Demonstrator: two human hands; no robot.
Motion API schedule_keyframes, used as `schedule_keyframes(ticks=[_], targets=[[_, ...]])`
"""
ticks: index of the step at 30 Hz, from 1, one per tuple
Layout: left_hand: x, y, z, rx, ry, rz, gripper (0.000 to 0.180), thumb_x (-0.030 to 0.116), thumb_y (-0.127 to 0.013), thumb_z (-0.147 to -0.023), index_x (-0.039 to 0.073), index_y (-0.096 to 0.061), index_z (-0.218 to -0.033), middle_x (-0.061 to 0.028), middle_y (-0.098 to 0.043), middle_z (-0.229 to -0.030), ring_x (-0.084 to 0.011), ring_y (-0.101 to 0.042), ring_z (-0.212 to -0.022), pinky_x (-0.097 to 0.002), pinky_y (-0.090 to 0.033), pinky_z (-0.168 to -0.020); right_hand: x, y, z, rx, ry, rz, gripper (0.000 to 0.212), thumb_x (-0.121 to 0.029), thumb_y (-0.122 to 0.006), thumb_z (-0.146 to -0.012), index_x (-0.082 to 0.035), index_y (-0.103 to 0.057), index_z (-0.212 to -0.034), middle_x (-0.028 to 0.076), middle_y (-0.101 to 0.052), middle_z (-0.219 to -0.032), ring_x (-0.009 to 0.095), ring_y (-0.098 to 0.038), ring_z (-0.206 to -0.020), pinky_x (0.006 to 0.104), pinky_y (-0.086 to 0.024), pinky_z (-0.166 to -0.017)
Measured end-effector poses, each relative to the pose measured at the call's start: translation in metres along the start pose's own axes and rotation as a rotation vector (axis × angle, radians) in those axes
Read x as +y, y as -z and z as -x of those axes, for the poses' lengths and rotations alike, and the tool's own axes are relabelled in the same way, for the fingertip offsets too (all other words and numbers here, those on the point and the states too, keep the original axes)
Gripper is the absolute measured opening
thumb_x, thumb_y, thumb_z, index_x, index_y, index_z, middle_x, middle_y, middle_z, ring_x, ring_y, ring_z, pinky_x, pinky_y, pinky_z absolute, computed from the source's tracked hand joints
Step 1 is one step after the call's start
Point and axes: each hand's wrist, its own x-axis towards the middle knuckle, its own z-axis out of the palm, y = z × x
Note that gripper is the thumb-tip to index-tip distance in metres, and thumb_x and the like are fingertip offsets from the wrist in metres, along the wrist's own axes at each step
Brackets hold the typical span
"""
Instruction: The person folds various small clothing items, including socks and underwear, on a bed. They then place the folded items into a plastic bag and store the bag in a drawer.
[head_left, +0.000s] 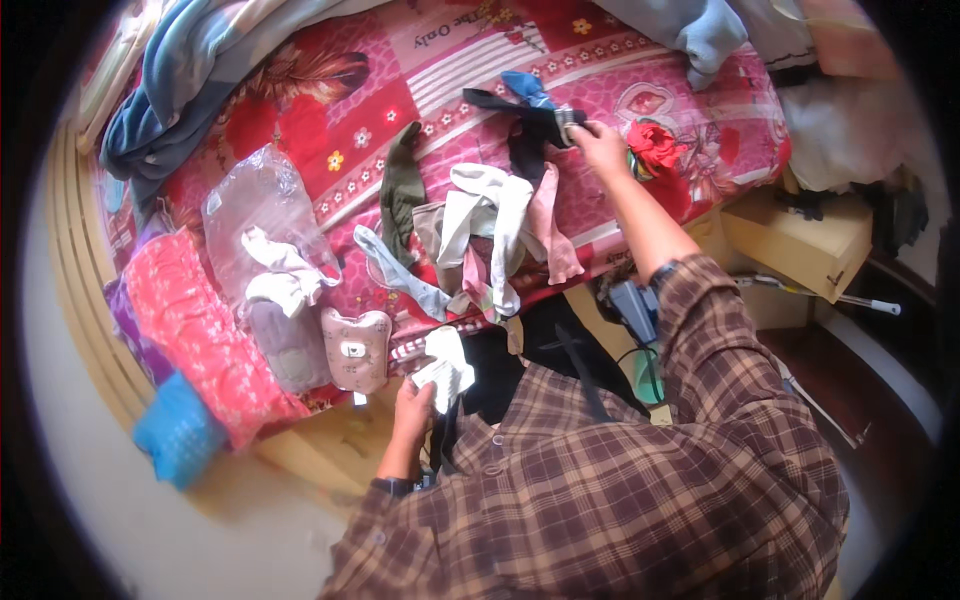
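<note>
Close to my body, my left hand [409, 412] is closed on a white sock [446, 366] that sticks up from the fingers. My right hand [601, 150] reaches to the far side of the bed, its fingertips closed on a black sock [540, 127] with a pale band by the fingers. A blue sock [527, 88] lies against that black one. Between the hands is a loose heap: white socks [487, 190], a pink sock [547, 230], an olive green sock [401, 185] and a light blue sock [402, 275].
Beneath everything is a red and pink patterned bedspread [375, 115]. A clear plastic bag [262, 195], white cloth [284, 272], pink pouch [357, 350] and coral floral cloth [195, 330] lie left. Red bunched cloth [655, 145] is beside my right hand. An open wooden drawer [800, 235] juts out right.
</note>
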Motion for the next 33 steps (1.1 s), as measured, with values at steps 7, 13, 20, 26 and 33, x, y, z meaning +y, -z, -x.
schedule_keyframes(ticks=[7,13,20,26,33], targets=[[0.014,-0.004,-0.007,-0.050,-0.009,-0.067,0.022,0.013,-0.050,-0.079,0.005,-0.049,-0.100,0.0009,-0.053,-0.073,-0.0050,-0.043,-0.052,-0.0185,-0.033,-0.043,0.054,0.055,0.020,0.083,-0.528,-0.809,0.015,-0.020,-0.050,-0.085,-0.009,-0.051,-0.095,0.003,-0.057,-0.084,0.015,-0.054,-0.071,0.0299,-0.045,-0.063],[0.011,0.003,-0.012,-0.059,0.043,-0.067,0.021,0.008,-0.050,-0.080,0.001,-0.049,-0.101,-0.0014,-0.055,-0.080,-0.0064,-0.047,-0.060,-0.0195,-0.037,-0.048,0.075,0.060,0.050,0.135,-0.726,-0.860,0.010,-0.021,-0.048,-0.087,-0.012,-0.046,-0.091,0.002,-0.053,-0.078,0.014,-0.051,-0.064,0.0271,-0.045,-0.051],[0.013,0.006,-0.015,-0.076,0.076,-0.113,0.024,0.008,-0.050,-0.079,0.001,-0.049,-0.102,-0.0023,-0.055,-0.082,-0.0069,-0.048,-0.064,-0.0196,-0.037,-0.052,0.093,0.067,0.068,0.186,-0.738,-0.752,0.006,-0.018,-0.049,-0.086,-0.013,-0.046,-0.089,0.001,-0.052,-0.076,0.013,-0.050,-0.061,0.0226,-0.037,-0.043],[0.010,0.006,-0.017,-0.046,0.037,-0.073,0.029,0.008,-0.050,-0.079,-0.001,-0.048,-0.106,-0.0062,-0.056,-0.093,-0.0109,-0.052,-0.077,-0.0226,-0.042,-0.066,0.101,0.073,0.084,0.189,-0.718,-0.816,0.005,-0.016,-0.049,-0.086,-0.012,-0.046,-0.086,0.000,-0.052,-0.077,0.013,-0.050,-0.063,0.0223,-0.036,-0.044],[0.003,0.012,-0.019,-0.038,0.025,-0.102,0.030,0.008,-0.050,-0.079,-0.003,-0.048,-0.107,-0.0085,-0.057,-0.096,-0.0141,-0.054,-0.083,-0.0251,-0.043,-0.073,0.097,0.100,0.111,0.056,-0.606,-1.014,0.016,-0.015,-0.053,-0.083,-0.012,-0.046,-0.097,0.002,-0.053,-0.083,0.013,-0.050,-0.067,0.0227,-0.039,-0.051]])
